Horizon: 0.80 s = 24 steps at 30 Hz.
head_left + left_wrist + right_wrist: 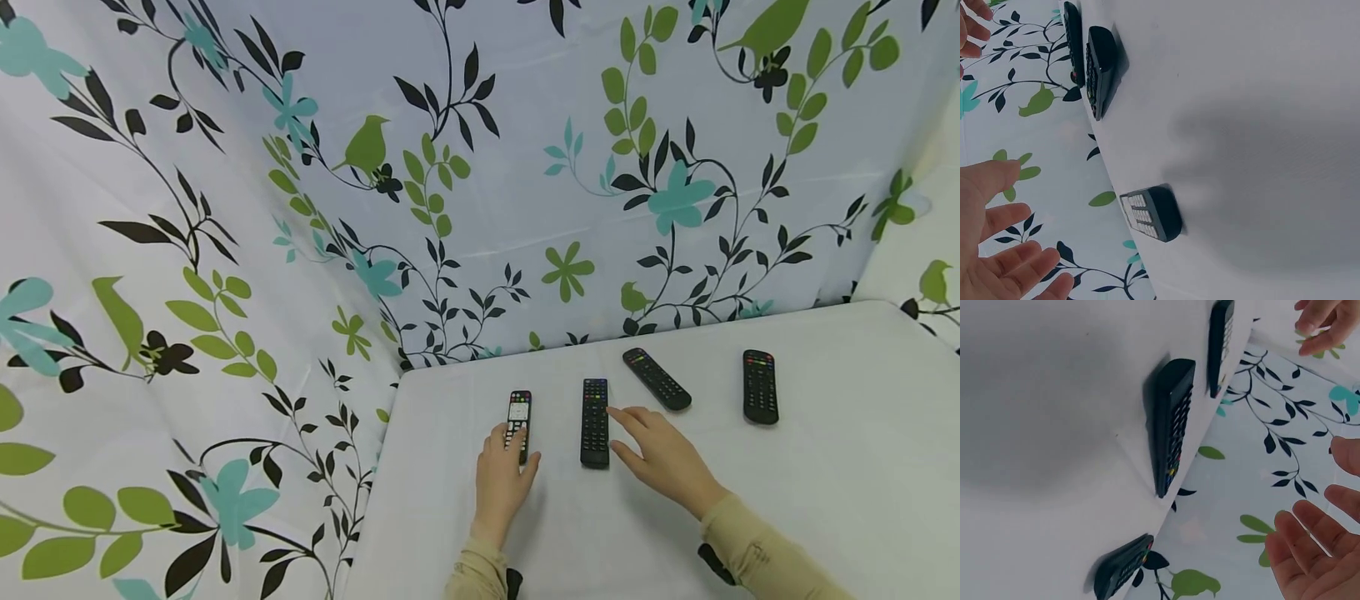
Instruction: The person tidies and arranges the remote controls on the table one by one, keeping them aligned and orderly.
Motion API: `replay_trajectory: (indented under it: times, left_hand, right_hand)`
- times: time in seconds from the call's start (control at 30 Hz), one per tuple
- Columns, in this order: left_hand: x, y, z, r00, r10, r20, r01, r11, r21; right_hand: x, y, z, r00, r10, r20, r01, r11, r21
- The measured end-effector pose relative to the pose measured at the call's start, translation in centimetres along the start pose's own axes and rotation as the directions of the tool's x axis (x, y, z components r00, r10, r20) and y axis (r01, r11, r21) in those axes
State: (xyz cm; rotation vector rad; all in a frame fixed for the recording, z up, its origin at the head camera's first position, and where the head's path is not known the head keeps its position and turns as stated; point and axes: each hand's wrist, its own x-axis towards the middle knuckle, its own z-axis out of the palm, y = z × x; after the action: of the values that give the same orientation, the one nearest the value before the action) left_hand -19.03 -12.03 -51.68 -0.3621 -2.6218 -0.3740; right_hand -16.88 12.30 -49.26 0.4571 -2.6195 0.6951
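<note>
The left hand [498, 479] lay open by the white-faced remote [518, 423]; the right hand [660, 457], fingers spread, hovered at the black remote's [595, 421] three o'clock.

bright even light, soft shadows, sharp

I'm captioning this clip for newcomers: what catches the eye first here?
Four black remotes lie in a loose row on the white table. The left hand rests on the leftmost remote, the only one with a white panel; the right hand is spread beside the second remote. A curtain printed with birds and leaves fills the background.
</note>
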Motion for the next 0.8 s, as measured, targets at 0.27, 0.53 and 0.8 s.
replay_trajectory:
  times: [0.27,0.53,0.8]
  left_hand:
    - [0.7,-0.1,-0.7,0.998,-0.042,0.048,0.044,0.998,-0.033]
    - [1.5,-0.1,-0.6,0.99,-0.095,0.101,0.103,0.992,-0.072]
    - [2.3,-1.3,-0.3,0.98,-0.136,0.143,0.156,0.978,-0.137]
  right_hand:
    - [1.1,-1.2,1.4,1.0,0.022,0.02,-0.022,1.0,0.011]
    - [2.5,-2.5,2.8,0.997,0.038,0.072,-0.04,0.999,0.019]
    - [3.8,-3.4,5.1,0.996,0.048,0.077,-0.053,0.996,0.065]
